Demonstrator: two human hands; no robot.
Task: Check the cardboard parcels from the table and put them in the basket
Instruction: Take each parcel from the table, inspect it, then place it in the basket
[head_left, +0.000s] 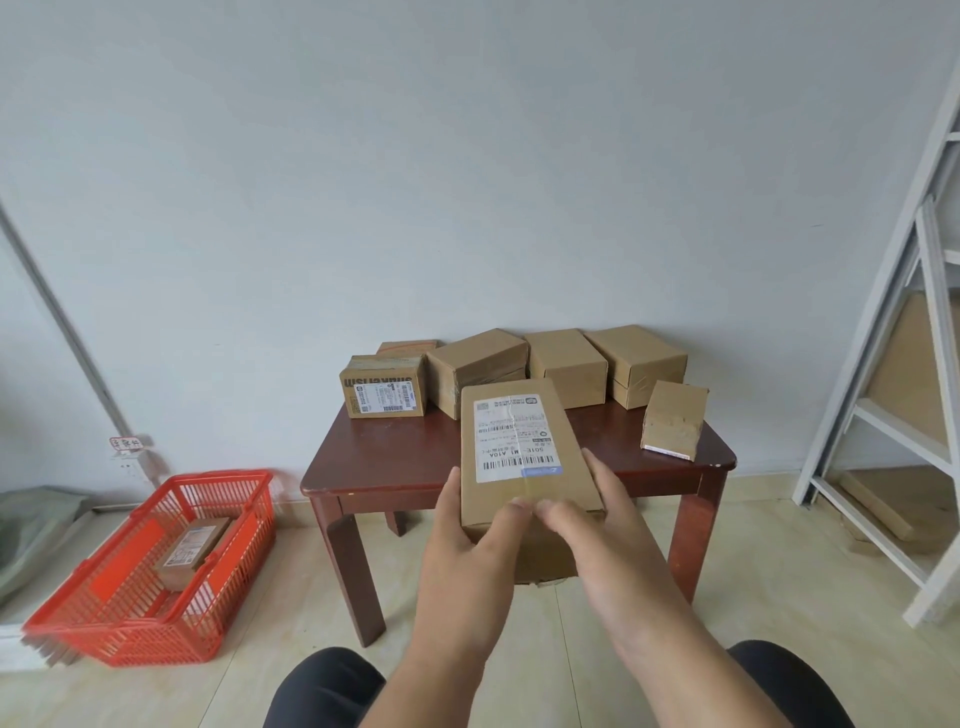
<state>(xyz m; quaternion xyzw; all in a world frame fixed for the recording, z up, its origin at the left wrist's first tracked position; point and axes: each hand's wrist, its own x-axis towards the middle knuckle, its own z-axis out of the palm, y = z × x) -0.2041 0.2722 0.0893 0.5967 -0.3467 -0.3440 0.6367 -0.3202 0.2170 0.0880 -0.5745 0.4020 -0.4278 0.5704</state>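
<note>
A long cardboard parcel (519, 441) with a white shipping label on top is held up in front of the table's front edge. My left hand (467, 540) grips its near left corner and my right hand (597, 519) grips its near right side, thumbs on top. On the dark wooden table (395, 462) behind it stand several more cardboard parcels (566, 366), one with a label facing me (383, 392) and a small one tilted at the right edge (674, 420). A red plastic basket (150, 613) sits on the floor at the left with one labelled parcel (193, 551) inside.
A white metal shelf frame (893, 395) stands at the right against the wall, with cardboard behind it. A wall socket and conduit (127, 457) are at the left above the basket. Tiled floor lies between the table and my knees.
</note>
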